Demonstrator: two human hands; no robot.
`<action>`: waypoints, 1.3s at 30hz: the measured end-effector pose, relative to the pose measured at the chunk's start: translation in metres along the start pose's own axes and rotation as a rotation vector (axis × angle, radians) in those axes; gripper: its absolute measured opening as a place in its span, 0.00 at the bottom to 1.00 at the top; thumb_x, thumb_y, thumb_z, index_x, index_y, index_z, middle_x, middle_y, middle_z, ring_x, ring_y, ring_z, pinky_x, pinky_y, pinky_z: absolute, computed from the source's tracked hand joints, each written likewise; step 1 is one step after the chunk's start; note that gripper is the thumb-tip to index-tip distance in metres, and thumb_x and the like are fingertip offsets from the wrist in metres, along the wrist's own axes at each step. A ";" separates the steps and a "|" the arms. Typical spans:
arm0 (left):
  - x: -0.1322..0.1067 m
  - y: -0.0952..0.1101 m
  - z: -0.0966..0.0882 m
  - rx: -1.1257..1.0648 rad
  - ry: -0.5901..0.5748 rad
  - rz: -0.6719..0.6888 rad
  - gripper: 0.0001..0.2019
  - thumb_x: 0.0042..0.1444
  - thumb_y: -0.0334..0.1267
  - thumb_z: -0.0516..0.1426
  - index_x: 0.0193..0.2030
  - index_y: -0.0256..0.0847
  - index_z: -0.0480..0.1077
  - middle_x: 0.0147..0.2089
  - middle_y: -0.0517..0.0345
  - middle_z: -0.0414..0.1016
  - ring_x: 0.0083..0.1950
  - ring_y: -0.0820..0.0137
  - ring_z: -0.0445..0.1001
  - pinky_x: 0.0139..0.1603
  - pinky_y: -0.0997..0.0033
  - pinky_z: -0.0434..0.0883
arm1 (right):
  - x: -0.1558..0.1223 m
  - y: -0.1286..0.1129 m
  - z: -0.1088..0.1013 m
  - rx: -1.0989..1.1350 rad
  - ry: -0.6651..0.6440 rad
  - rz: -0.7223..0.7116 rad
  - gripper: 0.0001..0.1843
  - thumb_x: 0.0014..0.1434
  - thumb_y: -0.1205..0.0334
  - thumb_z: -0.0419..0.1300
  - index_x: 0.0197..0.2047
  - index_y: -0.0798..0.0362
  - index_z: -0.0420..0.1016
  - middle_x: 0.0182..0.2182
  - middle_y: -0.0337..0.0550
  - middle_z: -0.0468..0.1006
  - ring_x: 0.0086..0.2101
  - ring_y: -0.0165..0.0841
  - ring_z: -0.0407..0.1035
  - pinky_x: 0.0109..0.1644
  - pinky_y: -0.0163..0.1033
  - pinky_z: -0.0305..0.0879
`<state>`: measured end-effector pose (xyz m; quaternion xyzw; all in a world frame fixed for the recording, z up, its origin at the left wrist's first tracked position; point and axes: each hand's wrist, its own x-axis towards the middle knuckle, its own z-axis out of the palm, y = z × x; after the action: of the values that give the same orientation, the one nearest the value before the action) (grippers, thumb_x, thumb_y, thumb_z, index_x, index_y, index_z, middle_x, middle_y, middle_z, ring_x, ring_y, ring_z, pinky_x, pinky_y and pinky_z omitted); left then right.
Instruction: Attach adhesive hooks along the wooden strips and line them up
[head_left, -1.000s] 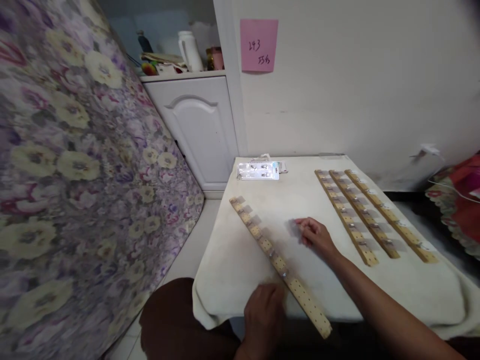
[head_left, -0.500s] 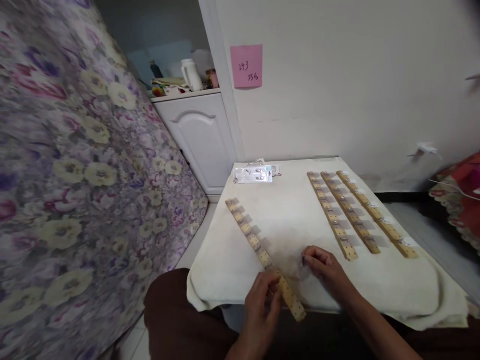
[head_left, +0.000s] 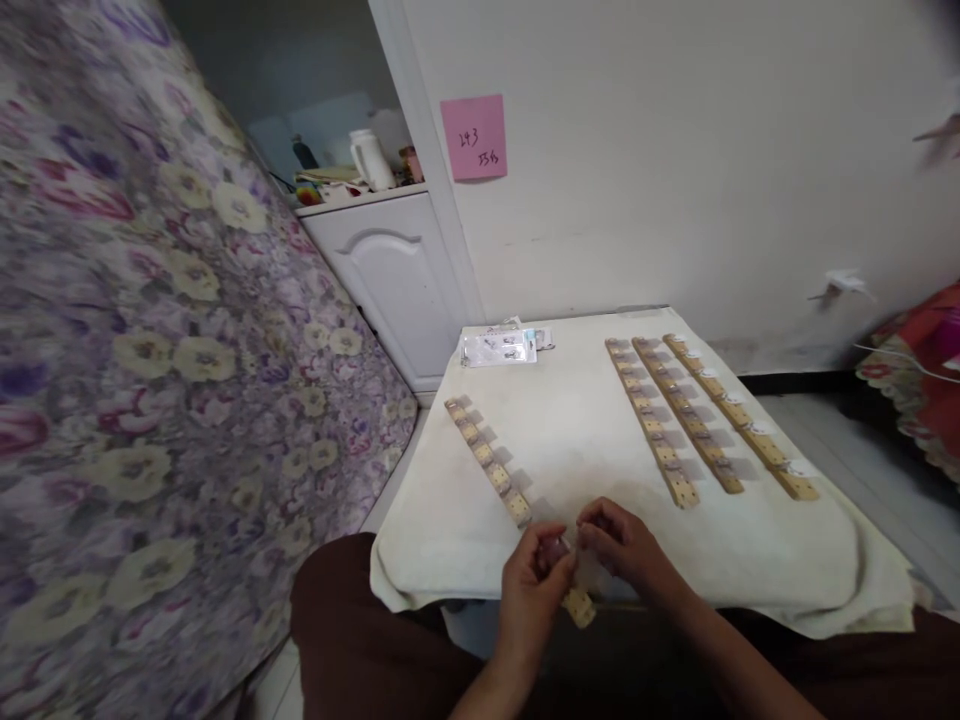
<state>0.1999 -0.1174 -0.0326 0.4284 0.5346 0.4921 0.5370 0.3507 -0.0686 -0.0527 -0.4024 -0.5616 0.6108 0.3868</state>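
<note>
Close together, the left hand (head_left: 534,578) and right hand (head_left: 621,545) met over the near part of a perforated strip (head_left: 495,472) slanting across the table (head_left: 431,540). Fingers were curled, but whether either gripped anything, I couldn't tell.

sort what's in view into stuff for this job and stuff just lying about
Likely part of the job:
long strip at the left hand, right hand close by
three similar strips to the right
clear pack

Just lying about:
white jug
pink note
floral fabric
</note>
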 end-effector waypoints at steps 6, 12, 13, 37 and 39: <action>-0.006 0.000 -0.008 -0.023 0.123 -0.004 0.18 0.47 0.41 0.62 0.44 0.38 0.67 0.25 0.69 0.63 0.26 0.78 0.60 0.28 0.79 0.59 | -0.008 0.001 0.004 0.078 -0.302 0.134 0.13 0.52 0.54 0.63 0.32 0.54 0.66 0.22 0.37 0.76 0.21 0.30 0.71 0.22 0.31 0.60; -0.013 -0.006 -0.013 -0.072 0.094 0.010 0.13 0.49 0.44 0.61 0.37 0.39 0.67 0.28 0.65 0.69 0.26 0.76 0.67 0.28 0.77 0.64 | -0.006 0.008 0.012 0.097 -0.234 0.137 0.13 0.53 0.52 0.60 0.31 0.53 0.64 0.18 0.33 0.72 0.17 0.28 0.68 0.20 0.31 0.60; -0.015 -0.008 -0.014 -0.080 0.084 0.004 0.13 0.49 0.44 0.61 0.36 0.39 0.67 0.27 0.65 0.69 0.26 0.76 0.68 0.27 0.77 0.64 | -0.006 0.009 0.012 0.088 -0.220 0.127 0.12 0.54 0.53 0.60 0.32 0.53 0.65 0.18 0.32 0.71 0.17 0.27 0.66 0.20 0.31 0.60; -0.029 -0.036 -0.048 0.459 0.083 0.144 0.05 0.58 0.37 0.54 0.37 0.41 0.70 0.29 0.62 0.67 0.31 0.73 0.65 0.33 0.76 0.63 | 0.013 0.013 0.015 -0.199 -0.091 0.055 0.05 0.56 0.61 0.56 0.33 0.53 0.69 0.22 0.33 0.68 0.21 0.26 0.62 0.25 0.32 0.59; -0.032 -0.033 -0.050 0.536 0.032 0.219 0.06 0.59 0.36 0.52 0.38 0.42 0.70 0.33 0.59 0.69 0.35 0.71 0.67 0.37 0.74 0.65 | 0.014 0.013 0.015 -0.210 -0.097 0.060 0.05 0.56 0.61 0.56 0.33 0.53 0.70 0.22 0.34 0.69 0.21 0.27 0.62 0.25 0.32 0.59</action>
<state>0.1539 -0.1576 -0.0636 0.6024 0.6046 0.3951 0.3398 0.3315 -0.0625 -0.0655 -0.4273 -0.6284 0.5785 0.2963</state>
